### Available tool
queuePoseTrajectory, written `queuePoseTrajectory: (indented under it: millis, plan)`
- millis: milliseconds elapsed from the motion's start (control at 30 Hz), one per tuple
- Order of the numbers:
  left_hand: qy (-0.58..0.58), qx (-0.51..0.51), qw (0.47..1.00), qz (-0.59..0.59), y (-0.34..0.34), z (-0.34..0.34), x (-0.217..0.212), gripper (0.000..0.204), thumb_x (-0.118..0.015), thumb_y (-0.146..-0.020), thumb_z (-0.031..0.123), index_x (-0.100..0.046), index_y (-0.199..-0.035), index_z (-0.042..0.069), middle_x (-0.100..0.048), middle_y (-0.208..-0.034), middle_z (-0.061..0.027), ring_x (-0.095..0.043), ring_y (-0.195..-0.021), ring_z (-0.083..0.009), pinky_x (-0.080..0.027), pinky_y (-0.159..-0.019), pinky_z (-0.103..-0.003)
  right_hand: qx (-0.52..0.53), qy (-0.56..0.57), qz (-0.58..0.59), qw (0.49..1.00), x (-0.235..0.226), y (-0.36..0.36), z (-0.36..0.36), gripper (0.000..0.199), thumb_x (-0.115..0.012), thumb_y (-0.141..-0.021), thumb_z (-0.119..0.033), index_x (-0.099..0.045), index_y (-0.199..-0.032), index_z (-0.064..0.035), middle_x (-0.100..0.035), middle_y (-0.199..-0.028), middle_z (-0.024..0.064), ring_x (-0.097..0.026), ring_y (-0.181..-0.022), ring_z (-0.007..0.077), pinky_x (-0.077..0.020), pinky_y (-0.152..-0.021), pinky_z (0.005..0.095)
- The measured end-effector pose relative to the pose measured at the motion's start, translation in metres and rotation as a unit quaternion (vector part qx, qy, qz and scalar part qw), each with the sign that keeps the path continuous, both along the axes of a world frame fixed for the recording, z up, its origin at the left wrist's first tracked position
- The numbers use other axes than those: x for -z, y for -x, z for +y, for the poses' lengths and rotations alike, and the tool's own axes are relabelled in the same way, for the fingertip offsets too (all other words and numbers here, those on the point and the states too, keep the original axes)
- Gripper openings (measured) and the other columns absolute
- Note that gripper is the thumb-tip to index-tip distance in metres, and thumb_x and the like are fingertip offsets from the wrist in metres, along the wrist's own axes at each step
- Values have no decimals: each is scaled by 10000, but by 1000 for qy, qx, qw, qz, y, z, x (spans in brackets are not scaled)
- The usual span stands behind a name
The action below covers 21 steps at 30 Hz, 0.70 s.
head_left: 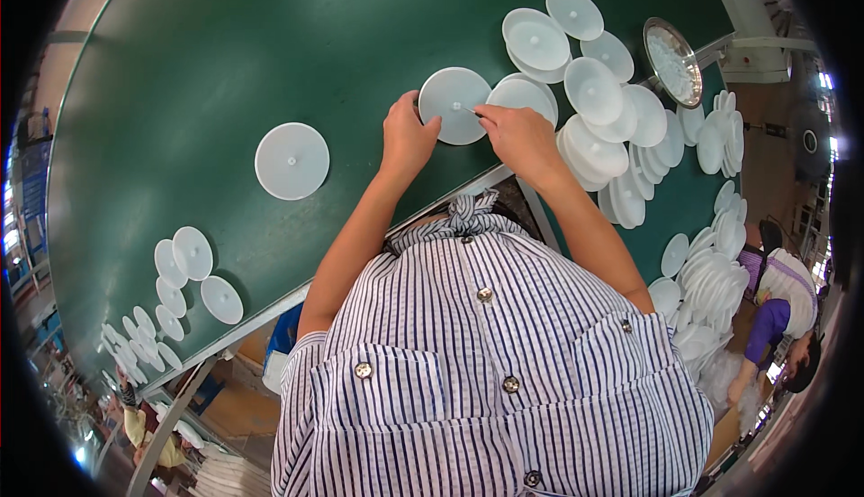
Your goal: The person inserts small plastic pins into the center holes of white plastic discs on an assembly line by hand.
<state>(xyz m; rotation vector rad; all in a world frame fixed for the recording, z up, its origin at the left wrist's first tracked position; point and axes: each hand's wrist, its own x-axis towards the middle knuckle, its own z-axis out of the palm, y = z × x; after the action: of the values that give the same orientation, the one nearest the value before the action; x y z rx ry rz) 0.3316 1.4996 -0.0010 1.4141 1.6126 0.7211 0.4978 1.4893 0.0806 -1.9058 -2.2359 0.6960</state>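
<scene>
A round, white, translucent plastic disc [447, 86] with a small clear hub at its middle lies on the green table in front of me. My left hand [411, 137] grips its left edge between thumb and fingers. From the right, my right hand [525, 143] pinches a thin, dark, rod-like tool [472, 112], whose end reaches toward the hub. The tool is too small to identify exactly. Another white disc [517, 99] lies just behind my right hand, partly covered by it. A single disc [292, 151] with a similar hub sits apart to the left.
Many overlapping discs [594, 92] spread over the right side, beside a round metal dish [688, 92] of small white pieces. More discs [193, 254] trail along the left end of the green table [360, 20]. Other people [783, 308] work at lower right and lower left.
</scene>
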Motion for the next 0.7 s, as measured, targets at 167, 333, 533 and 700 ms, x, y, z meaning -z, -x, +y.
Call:
queuePoseTrajectory:
  millis: [167, 333, 533, 700]
  plan:
    - [-17, -7, 1000, 22, 3, -2, 0, 408, -611, -722, 23, -482, -1100, -60, -596, -933, -166, -630, -734, -222, -547, -517, -291, -17, 33, -3, 999, 6, 6, -2, 204, -499, -833, -192, -625, -981, -132, -636, -780, 116, -599, -714, 302, -457, -614, 414]
    - [11, -39, 999, -7, 10, -5, -2, 384, -611, -713, 7, -494, -1073, -57, -600, -912, -165, -630, -755, -232, -558, -541, -306, -7, 39, 25, 999, -4, 16, -7, 206, -499, -831, -189, -623, -985, -134, -635, -775, 111, -598, -715, 300, -457, -610, 410]
    - [21, -56, 996, -63, 16, -11, -11, 363, -586, -691, 18, -519, -1042, -44, -593, -951, -230, -590, -886, -339, -473, -765, -362, -28, 38, 19, 999, 2, 21, -6, 205, -506, -826, -193, -625, -981, -130, -637, -791, 111, -598, -726, 298, -459, -621, 405]
    - [139, -130, 910, -369, 23, -32, -17, 373, -528, -719, -11, -502, -1091, -30, -581, -983, -236, -576, -927, -337, -466, -772, -361, 2, 129, 240, 962, 12, 19, -8, 205, -519, -816, -206, -628, -972, -129, -632, -779, 120, -597, -724, 298, -456, -618, 404]
